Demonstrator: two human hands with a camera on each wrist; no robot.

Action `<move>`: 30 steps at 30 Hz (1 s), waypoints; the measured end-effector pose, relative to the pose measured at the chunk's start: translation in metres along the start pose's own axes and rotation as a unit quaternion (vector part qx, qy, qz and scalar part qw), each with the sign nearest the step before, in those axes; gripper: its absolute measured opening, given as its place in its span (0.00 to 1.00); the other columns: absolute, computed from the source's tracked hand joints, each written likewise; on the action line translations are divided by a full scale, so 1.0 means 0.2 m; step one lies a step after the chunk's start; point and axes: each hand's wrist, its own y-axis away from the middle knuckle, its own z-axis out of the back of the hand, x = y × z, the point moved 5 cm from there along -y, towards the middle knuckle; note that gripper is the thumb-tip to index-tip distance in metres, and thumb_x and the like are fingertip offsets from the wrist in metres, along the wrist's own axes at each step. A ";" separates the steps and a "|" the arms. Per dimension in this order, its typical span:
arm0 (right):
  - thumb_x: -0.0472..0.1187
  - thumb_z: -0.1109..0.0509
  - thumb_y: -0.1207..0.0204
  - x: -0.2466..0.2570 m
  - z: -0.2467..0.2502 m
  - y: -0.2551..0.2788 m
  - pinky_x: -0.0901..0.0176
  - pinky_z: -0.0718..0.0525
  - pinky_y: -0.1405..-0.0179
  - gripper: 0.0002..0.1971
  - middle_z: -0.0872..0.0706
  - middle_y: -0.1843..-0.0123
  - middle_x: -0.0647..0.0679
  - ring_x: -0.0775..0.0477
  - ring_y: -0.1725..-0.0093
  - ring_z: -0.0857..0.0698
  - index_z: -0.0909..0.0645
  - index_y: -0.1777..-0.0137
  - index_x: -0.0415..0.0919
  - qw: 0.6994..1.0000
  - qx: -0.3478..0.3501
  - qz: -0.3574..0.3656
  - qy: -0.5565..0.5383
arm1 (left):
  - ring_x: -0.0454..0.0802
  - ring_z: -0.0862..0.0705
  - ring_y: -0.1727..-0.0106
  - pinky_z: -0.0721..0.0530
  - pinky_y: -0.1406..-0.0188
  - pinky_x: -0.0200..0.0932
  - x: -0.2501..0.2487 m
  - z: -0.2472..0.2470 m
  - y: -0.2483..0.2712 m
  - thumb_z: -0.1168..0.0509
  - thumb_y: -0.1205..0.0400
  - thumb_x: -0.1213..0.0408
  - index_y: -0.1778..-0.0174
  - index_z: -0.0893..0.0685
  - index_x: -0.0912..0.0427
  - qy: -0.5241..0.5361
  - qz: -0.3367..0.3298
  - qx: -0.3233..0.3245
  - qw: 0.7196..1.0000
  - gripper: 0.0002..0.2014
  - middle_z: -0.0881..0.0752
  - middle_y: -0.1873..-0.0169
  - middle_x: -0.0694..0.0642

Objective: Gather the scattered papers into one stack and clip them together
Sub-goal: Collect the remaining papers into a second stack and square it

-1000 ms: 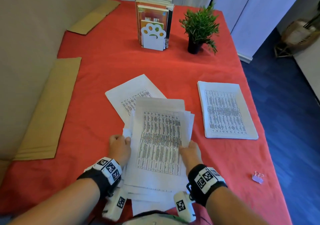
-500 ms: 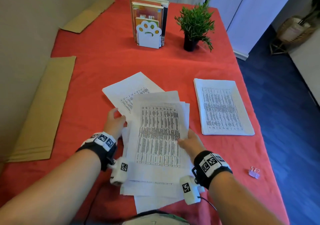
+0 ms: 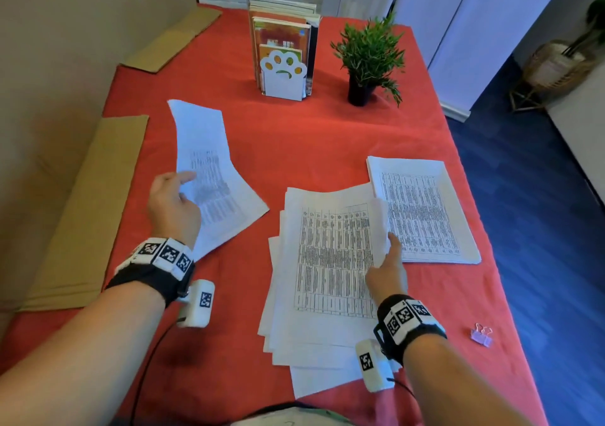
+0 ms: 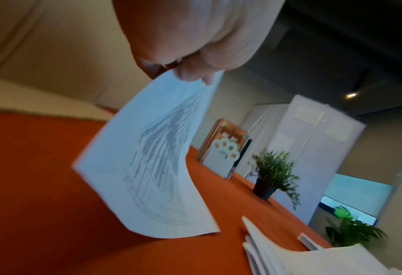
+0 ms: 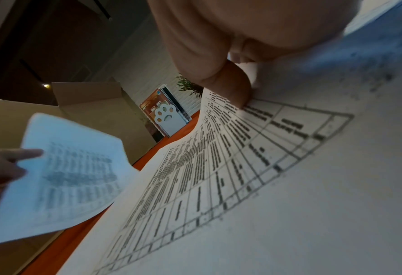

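Head view: left hand (image 3: 172, 207) pinching a single printed sheet (image 3: 209, 176) lifted clear of the red-covered bench (image 3: 311, 137), right hand (image 3: 384, 271) gripping the right edge of a loose pile of papers (image 3: 327, 261), beside a neater stack (image 3: 422, 209); pink binder clip (image 3: 481, 335) lying near the bench's right edge. Left wrist view: thumb and fingertips (image 4: 193, 74) closed on the sheet's edge, page bowing downward. Right wrist view: thumb (image 5: 233, 83) curling the top page upward, hidden from overhead.

Loose sheet (image 3: 212, 180) left of pile (image 3: 327, 261); stack (image 3: 422, 209) right.
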 end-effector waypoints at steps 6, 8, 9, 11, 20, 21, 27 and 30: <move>0.19 0.43 0.27 0.06 -0.06 -0.02 0.76 0.20 0.70 0.42 0.21 0.35 0.53 0.58 0.56 0.18 0.43 0.19 0.57 0.994 0.092 0.050 -0.024 | 0.30 0.26 0.61 0.30 0.61 0.16 -0.25 0.25 0.05 0.37 0.21 0.74 0.50 0.17 0.55 0.058 -0.097 0.022 0.993 0.10 0.26 0.53 0.41; 0.21 0.42 0.27 0.09 -0.12 -0.02 0.78 0.22 0.64 0.39 0.19 0.34 0.54 0.58 0.49 0.16 0.38 0.21 0.57 0.989 0.135 0.064 -0.022 | 0.36 0.27 0.63 0.29 0.60 0.23 -0.30 0.29 0.08 0.36 0.20 0.73 0.49 0.18 0.47 0.095 -0.102 0.077 0.987 0.14 0.24 0.55 0.39; 0.22 0.43 0.27 0.11 -0.14 -0.01 0.75 0.21 0.60 0.37 0.16 0.37 0.54 0.59 0.48 0.16 0.33 0.24 0.58 0.986 0.150 0.067 -0.026 | 0.41 0.28 0.62 0.28 0.56 0.28 -0.31 0.29 0.10 0.36 0.20 0.71 0.46 0.19 0.44 0.114 -0.093 0.106 0.983 0.15 0.23 0.56 0.40; 0.26 0.44 0.26 0.13 -0.18 -0.01 0.63 0.17 0.53 0.29 0.12 0.44 0.51 0.53 0.49 0.13 0.24 0.33 0.57 0.985 0.153 0.066 -0.039 | 0.54 0.27 0.65 0.26 0.59 0.38 -0.34 0.28 0.14 0.37 0.18 0.68 0.40 0.19 0.43 0.147 -0.068 0.162 0.974 0.16 0.21 0.59 0.53; 0.47 0.43 0.31 -0.10 -0.22 -0.21 0.44 0.21 0.58 0.15 0.21 0.63 0.36 0.35 0.62 0.24 0.24 0.56 0.35 0.992 0.112 -0.018 -0.052 | 0.49 0.24 0.33 0.28 0.28 0.47 -0.09 -0.15 0.44 0.39 0.20 0.75 0.35 0.21 0.49 0.089 0.067 0.283 0.953 0.21 0.23 0.36 0.50; 0.48 0.44 0.33 -0.20 -0.24 -0.29 0.46 0.25 0.60 0.17 0.21 0.64 0.34 0.38 0.62 0.25 0.26 0.55 0.34 0.992 0.110 -0.026 -0.053 | 0.51 0.25 0.30 0.30 0.27 0.43 -0.07 -0.19 0.47 0.40 0.20 0.76 0.33 0.21 0.53 0.067 0.066 0.291 0.952 0.21 0.23 0.34 0.52; 0.37 0.46 0.19 0.04 -0.06 -0.01 0.34 0.25 0.34 0.17 0.22 0.36 0.21 0.23 0.34 0.23 0.26 0.40 0.22 0.995 0.103 -0.013 0.005 | 0.53 0.60 0.15 0.58 0.19 0.47 0.09 -0.37 0.61 0.41 0.20 0.78 0.17 0.58 0.57 0.012 0.200 0.376 0.905 0.41 0.59 0.16 0.55; 0.33 0.47 0.17 0.05 -0.04 0.02 0.46 0.23 0.36 0.17 0.20 0.34 0.26 0.28 0.33 0.22 0.26 0.35 0.23 0.993 0.107 -0.016 0.048 | 0.59 0.59 0.16 0.57 0.17 0.59 0.15 -0.40 0.62 0.39 0.20 0.72 0.17 0.58 0.63 -0.012 0.253 0.372 0.893 0.41 0.58 0.16 0.59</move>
